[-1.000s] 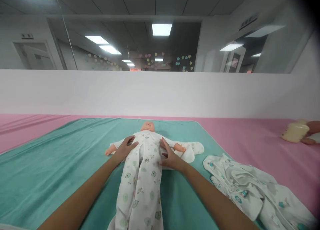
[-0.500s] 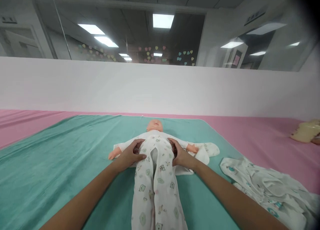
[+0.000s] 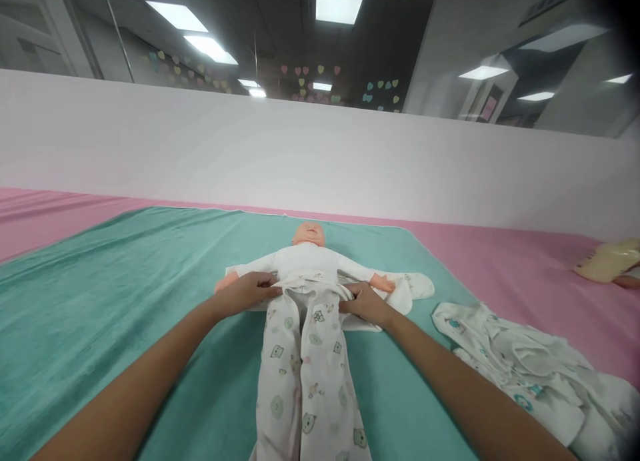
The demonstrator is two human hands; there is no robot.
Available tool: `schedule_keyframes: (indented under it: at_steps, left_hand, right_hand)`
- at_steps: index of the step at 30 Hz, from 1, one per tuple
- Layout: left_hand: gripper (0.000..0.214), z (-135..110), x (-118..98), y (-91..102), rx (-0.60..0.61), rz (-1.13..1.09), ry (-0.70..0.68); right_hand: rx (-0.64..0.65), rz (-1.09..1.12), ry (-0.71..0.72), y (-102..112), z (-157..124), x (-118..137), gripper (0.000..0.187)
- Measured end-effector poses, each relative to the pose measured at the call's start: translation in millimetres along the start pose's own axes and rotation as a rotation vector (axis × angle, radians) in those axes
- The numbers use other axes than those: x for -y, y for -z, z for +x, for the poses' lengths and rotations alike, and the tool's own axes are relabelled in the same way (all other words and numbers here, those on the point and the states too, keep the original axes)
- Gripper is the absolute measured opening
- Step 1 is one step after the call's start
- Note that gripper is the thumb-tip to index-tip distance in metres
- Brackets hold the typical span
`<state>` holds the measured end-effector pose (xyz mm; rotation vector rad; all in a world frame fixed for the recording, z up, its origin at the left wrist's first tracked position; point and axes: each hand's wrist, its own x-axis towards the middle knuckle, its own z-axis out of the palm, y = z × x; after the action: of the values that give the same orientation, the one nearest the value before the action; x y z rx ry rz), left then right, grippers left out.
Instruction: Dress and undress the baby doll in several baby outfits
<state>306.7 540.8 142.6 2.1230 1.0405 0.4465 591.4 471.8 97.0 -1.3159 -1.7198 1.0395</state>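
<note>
A baby doll lies on its back, head away from me, arms spread, in a white long-sleeved top. Over its lower body are white baby pants printed with green bears, the legs stretching toward me. My left hand pinches the waistband at the doll's hip on the left. On the opposite hip my right hand grips the waistband between thumb and fingers. Between the hands the waistband is pulled wide and folded down. Another white printed garment lies spread under the doll, partly hidden.
Beneath the doll spreads a teal blanket on a pink sheet. Crumpled white clothes lie to the right. Farther right is a yellowish object, partly cut off. A white wall with windows above stands behind.
Both hands have closed on the waistband and drawn its top edge down toward me, baring more of the white top. My view has tilted slightly downward.
</note>
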Motion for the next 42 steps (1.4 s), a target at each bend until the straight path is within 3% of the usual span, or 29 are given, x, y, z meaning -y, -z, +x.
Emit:
schedule_keyframes:
  at_steps: [2,5,7,9,12,17,20,23,26,28,30,36,40,42]
  left_hand:
    - [0.035,-6.5,-3.3,7.4,0.098,-0.007,0.0]
    - [0.024,-18.1,-9.0,15.1,0.254,-0.055,-0.047]
    - [0.041,-23.9,-10.5,14.9,0.331,-0.025,-0.057]
    - [0.06,-26.1,-9.4,10.0,0.289,0.096,-0.046]
    - [0.068,-22.9,-5.6,-1.6,0.092,0.283,-0.064]
    - [0.042,-15.1,-5.3,-16.1,-0.093,0.321,-0.074]
    - [0.032,-15.8,-9.9,-21.6,-0.133,0.248,-0.083]
    - [0.029,-19.3,-16.3,-26.4,-0.117,0.152,-0.07]
    - [0.025,-22.7,-23.6,-28.1,-0.077,0.003,-0.008]
    - [0.025,-25.0,-28.6,-25.5,-0.019,-0.157,0.005]
    - [0.027,-27.9,-33.0,-19.9,0.07,-0.253,-0.009]
    - [0.037,-36.4,-36.3,-6.6,0.464,-0.007,-0.011]
    - [0.036,-43.9,-39.3,-14.1,0.471,0.108,0.01]
    - [0.035,-53.2,-43.8,-21.8,0.412,0.123,0.008]
  right_hand:
    - [-0.003,-0.041,0.07,-1.3,-3.6,3.0,0.006]
    - [-0.074,-0.156,0.201,-4.7,-6.5,4.8,0.015]
    - [-0.124,-0.208,0.228,-7.2,-7.2,4.9,0.02]
    - [-0.177,-0.238,0.233,-9.5,-7.6,5.1,0.022]
    - [-0.278,-0.278,0.247,-11.5,-8.1,6.2,0.021]
    - [-0.373,-0.285,0.198,-10.1,-9.3,5.3,0.02]
    - [-0.431,-0.269,0.074,-9.0,-8.2,2.3,0.021]
    - [-0.451,-0.272,0.038,-7.9,-6.0,2.1,0.019]
    - [-0.383,-0.191,0.012,-3.9,-7.2,6.8,0.012]
    - [-0.271,-0.086,0.008,1.1,-11.7,11.7,0.002]
    - [-0.126,0.001,0.024,7.7,-18.2,17.0,0.008]
    - [0.237,0.004,-0.021,26.2,-32.6,32.7,0.025]
    - [0.424,-0.074,-0.02,26.5,-37.7,42.3,0.039]
    - [0.364,-0.14,0.011,20.7,-44.0,45.8,0.039]
